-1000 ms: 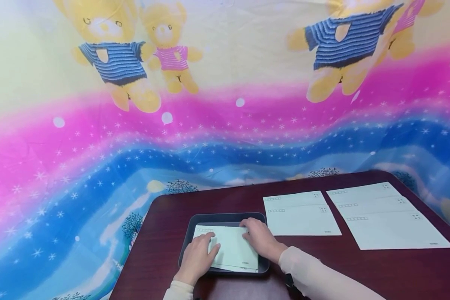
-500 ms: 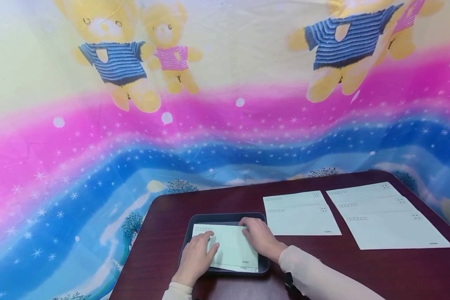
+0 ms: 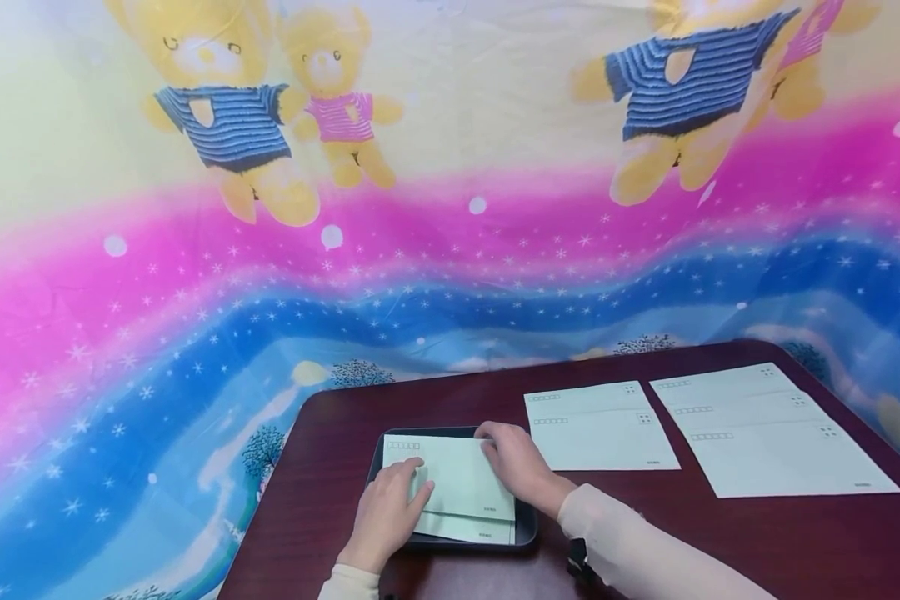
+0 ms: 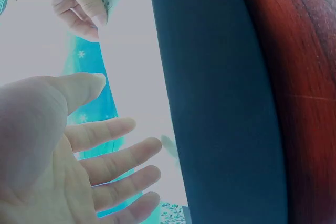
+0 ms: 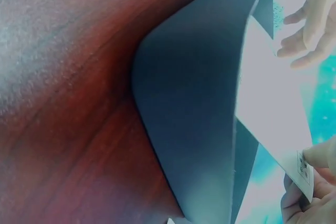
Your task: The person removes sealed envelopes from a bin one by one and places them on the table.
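Observation:
In the head view a white envelope [image 3: 461, 483], with a row of small printed boxes at its upper left, is lifted over another white envelope [image 3: 468, 528] inside a dark tray [image 3: 527, 527]. My right hand [image 3: 523, 467] holds the upper envelope at its far right corner. Seen from the right wrist, thumb and fingers pinch the stamp-marked corner of that envelope [image 5: 278, 114], which tilts up above the tray wall [image 5: 184, 93]. My left hand [image 3: 390, 508] lies at the left part of the envelope. Its fingers [image 4: 126, 156] are spread and relaxed in the left wrist view.
Right of the tray, two overlapping white envelopes [image 3: 603, 446] lie on the dark red table [image 3: 435, 408]. A second overlapping group of envelopes [image 3: 787, 467] lies farther right. Behind the table hangs a cloth [image 3: 450, 275] printed with bears and snowflakes.
The upper envelope has risen and shifted away from me, baring more of the envelope beneath. My right hand has moved slightly up with it; my left hand has shifted a little left.

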The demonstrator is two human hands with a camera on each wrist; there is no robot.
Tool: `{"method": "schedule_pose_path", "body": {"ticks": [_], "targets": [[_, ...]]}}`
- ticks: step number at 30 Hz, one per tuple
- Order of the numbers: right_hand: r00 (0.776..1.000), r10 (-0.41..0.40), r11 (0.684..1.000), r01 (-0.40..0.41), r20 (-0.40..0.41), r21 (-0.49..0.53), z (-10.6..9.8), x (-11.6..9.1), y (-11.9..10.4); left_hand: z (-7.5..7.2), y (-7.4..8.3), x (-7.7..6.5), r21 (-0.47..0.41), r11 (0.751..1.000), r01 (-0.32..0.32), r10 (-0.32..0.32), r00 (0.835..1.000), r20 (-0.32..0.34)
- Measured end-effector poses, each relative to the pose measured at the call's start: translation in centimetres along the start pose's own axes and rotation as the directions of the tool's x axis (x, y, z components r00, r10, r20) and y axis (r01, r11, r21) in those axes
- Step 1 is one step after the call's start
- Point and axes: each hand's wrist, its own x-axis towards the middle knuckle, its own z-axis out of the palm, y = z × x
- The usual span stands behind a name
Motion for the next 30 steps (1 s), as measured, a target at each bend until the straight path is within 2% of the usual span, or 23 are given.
{"method": "schedule_pose_path", "body": {"ticks": [5,12,22,30], "targets": [[1.000,-0.015,1.000,0.015,-0.020,0.023,-0.6,0.1,-0.2,-0.2,0.0,0.0,-0.005,1.000,-0.016,0.016,1.000,-0.021],[0.999,0.006,0.999,-0.004,-0.031,0.048,-1.4,0.0,-0.5,-0.7,0.0,0.0,-0.024,0.999,-0.047,0.046,0.997,-0.061],[0.999,0.009,0.998,-0.006,-0.049,0.070,-2.4,-0.2,-0.7,-1.4,0.3,-0.2,-0.031,0.999,-0.032,0.031,0.998,-0.049],[0.998,-0.007,0.999,0.010,-0.068,0.048,-3.3,-0.5,-1.0,-1.9,0.5,-0.3,-0.036,0.999,-0.029,0.027,0.998,-0.063]]}}
